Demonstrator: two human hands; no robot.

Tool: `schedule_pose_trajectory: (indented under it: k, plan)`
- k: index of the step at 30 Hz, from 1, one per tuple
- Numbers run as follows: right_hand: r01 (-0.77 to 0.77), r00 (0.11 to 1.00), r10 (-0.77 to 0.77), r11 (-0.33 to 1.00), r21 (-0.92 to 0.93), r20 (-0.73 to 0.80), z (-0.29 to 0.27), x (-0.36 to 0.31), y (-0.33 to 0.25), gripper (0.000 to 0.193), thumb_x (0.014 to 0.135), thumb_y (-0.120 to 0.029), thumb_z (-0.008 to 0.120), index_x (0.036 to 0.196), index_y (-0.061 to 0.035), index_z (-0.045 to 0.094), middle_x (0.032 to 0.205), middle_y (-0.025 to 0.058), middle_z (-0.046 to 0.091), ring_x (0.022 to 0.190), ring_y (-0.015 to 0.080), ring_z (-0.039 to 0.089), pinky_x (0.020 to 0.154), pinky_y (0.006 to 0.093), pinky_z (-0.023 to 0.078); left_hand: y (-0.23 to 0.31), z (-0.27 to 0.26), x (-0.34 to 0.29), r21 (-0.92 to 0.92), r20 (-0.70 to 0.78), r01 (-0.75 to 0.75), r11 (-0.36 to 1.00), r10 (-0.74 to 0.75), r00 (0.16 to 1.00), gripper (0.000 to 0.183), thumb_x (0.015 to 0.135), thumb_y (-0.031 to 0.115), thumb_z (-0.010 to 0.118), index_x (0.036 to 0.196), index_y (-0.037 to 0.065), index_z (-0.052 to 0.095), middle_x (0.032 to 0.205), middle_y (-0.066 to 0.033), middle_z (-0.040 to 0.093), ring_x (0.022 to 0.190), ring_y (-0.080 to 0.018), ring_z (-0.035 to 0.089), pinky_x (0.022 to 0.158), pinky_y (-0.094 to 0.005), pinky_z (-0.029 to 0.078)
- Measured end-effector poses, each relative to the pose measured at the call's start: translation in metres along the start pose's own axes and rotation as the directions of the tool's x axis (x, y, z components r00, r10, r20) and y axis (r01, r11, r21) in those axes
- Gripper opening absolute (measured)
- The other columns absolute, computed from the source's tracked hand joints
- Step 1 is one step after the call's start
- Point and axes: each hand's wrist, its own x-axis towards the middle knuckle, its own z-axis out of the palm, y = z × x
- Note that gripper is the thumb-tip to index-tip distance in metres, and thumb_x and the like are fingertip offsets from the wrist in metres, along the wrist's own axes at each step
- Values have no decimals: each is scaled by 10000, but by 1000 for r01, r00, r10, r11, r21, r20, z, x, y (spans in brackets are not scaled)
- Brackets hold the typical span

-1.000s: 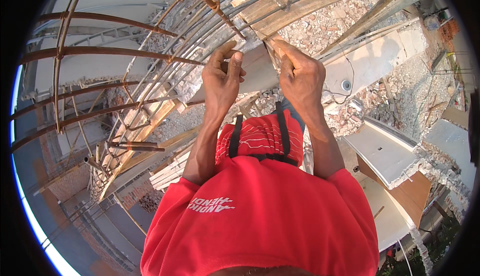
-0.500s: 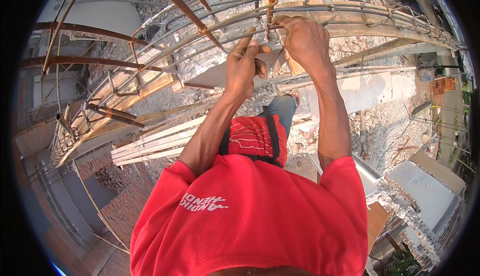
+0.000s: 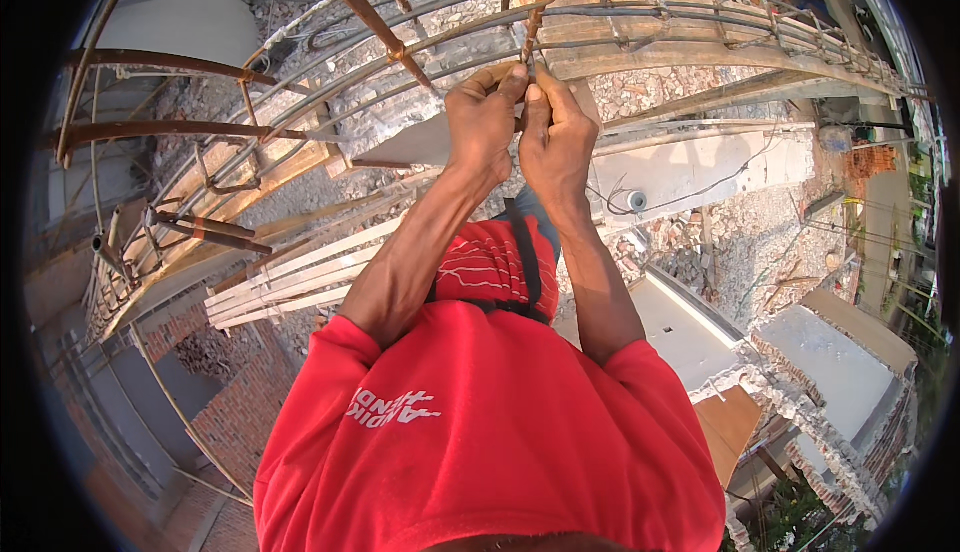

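Observation:
My left hand (image 3: pixel 482 124) and my right hand (image 3: pixel 558 140) meet in front of me, fingertips pinched close together. Whatever thin thing they hold is too small to make out. Just beyond the fingertips is the lower part of a rusty upright rebar (image 3: pixel 534 30), with a wire tie around it higher up. Long grey rebars (image 3: pixel 465 29) run sideways just past my hands, crossing that upright. A second rusty rebar (image 3: pixel 352 2) slants down to the left of my hands.
Wooden formwork boards (image 3: pixel 690 56) follow the bars on the right. Pale timber strips (image 3: pixel 300 277) lie at the left below me. Broken rubble (image 3: pixel 775 242) covers ground far below. Loose dark cable lies on a pale slab (image 3: pixel 715 164). Short rusty bar ends (image 3: pixel 215 230) stick out at left.
My right hand has come down and left from beside the upright rebar to meet my left hand. The left fingers, spread before, are now pinched. The view has shifted slightly.

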Motion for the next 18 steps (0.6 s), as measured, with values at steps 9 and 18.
schedule_pose_trajectory:
  k: [9,18]
  plan:
    - [-189,982,187,946,263,34,11,-28,0,220,944,37,611,1136,55,716,903,126,716,683,180,656,608,295,506,33,-24,12,164,284,225,961,-264,922,322,995,139,536,1197,-97,620,1138,-157,648,1026,-212,583,915,-373,469]
    - [-108,987,122,986,-128,107,-3,10,21,134,864,-47,717,983,2,755,839,191,727,757,355,706,701,417,530,34,-24,18,296,192,89,951,-151,970,307,904,107,560,1063,-126,679,1036,-196,673,847,-242,649,757,-354,545]
